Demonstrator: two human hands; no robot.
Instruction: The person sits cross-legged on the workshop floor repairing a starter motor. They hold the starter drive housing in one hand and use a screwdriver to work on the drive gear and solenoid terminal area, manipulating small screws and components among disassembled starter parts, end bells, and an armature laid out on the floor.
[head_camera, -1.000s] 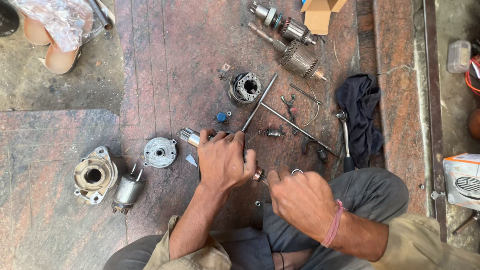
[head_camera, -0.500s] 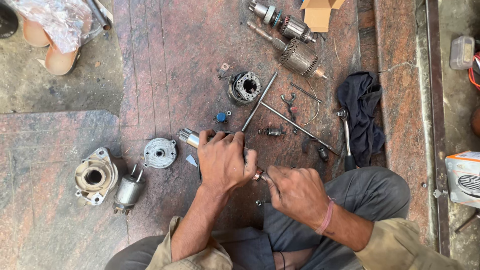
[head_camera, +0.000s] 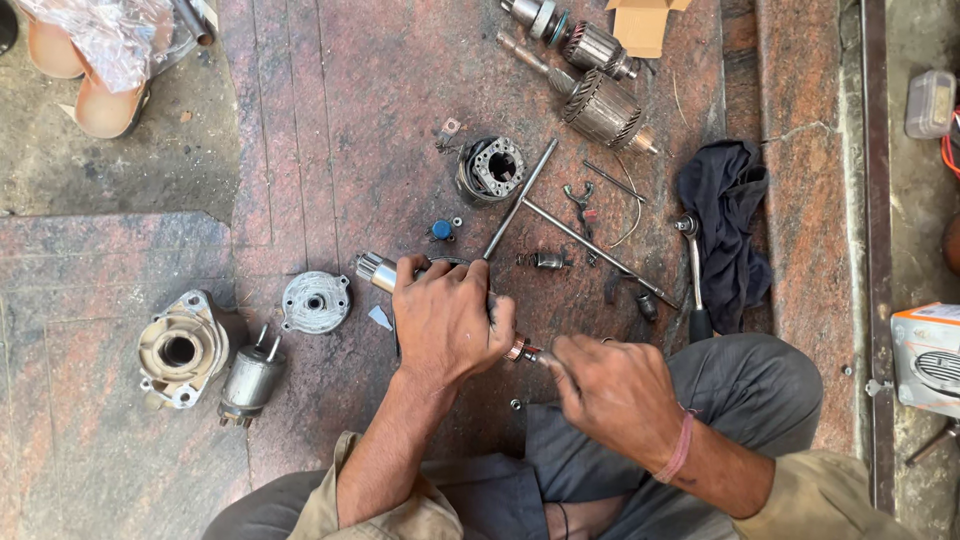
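Armature shaft (head_camera: 378, 270) lay on the stone floor (head_camera: 330, 120), its long axis running from the toothed pinion end at upper left down to a copper-coloured tip (head_camera: 517, 349) at lower right. The left hand (head_camera: 445, 320) was clamped over its middle, grip closed around it. The right hand (head_camera: 615, 390) sat just beyond the copper tip, fingers pinched on something too small to make out, so it was the nearer hand to that end. Compared with a second earlier, the right hand had moved in toward the tip; the shaft had stayed put.
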